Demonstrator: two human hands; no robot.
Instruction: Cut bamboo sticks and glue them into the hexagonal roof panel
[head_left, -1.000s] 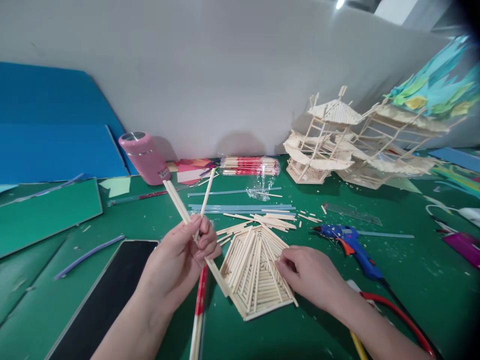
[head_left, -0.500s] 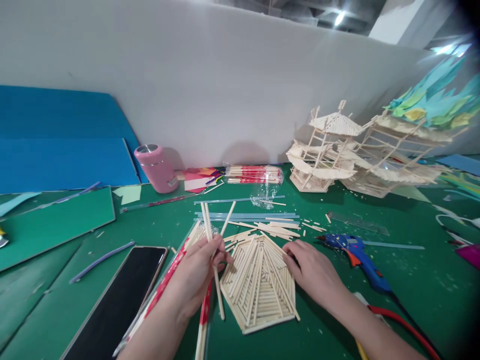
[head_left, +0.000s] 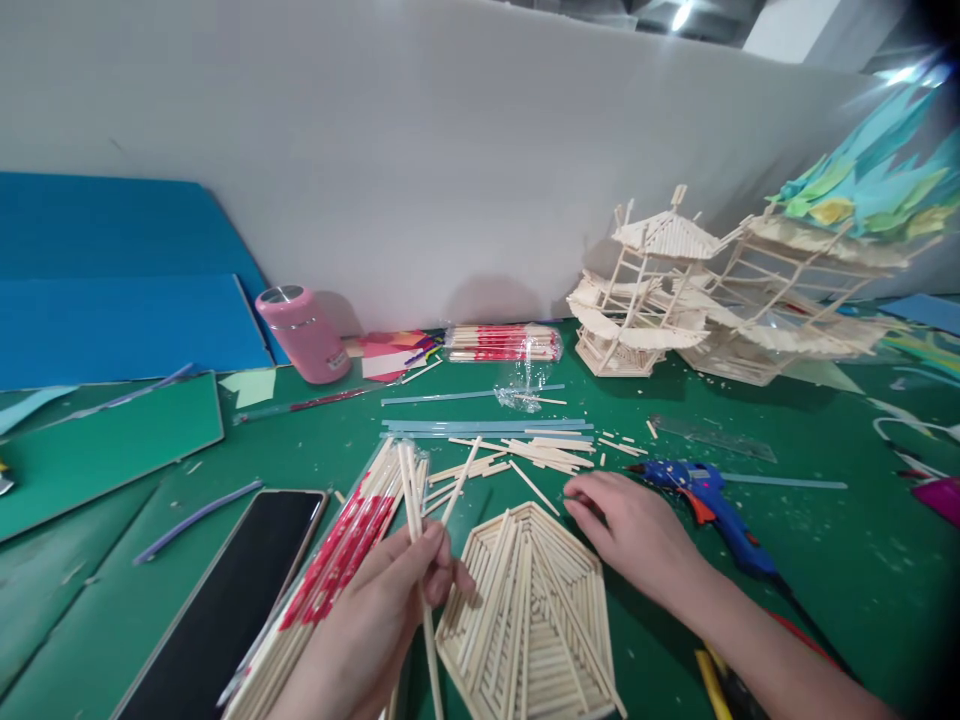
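My left hand point(head_left: 390, 600) grips a few wooden chopsticks point(head_left: 415, 480) that point up and away from me, just left of a flat hexagonal panel of glued sticks point(head_left: 529, 610) on the green mat. A bundle of chopsticks in red-and-white wrappers point(head_left: 337, 560) lies under and left of that hand. My right hand point(head_left: 637, 530) rests palm down on the mat at the panel's upper right edge, fingers near loose cut sticks point(head_left: 525, 455). It holds nothing that I can see.
A blue glue gun point(head_left: 705, 495) lies right of my right hand, a phone point(head_left: 225, 600) at lower left. A pink bottle point(head_left: 304, 335), a packed chopstick bundle point(head_left: 502, 343) and stick pagoda models point(head_left: 675, 290) stand along the white wall. Blue strips point(head_left: 480, 427) lie mid-mat.
My left hand has lowered the chopsticks from raised to near the mat beside the wrapped bundle. The right hand slid off the panel to its upper right. The view shifted, so the panel sits lower.
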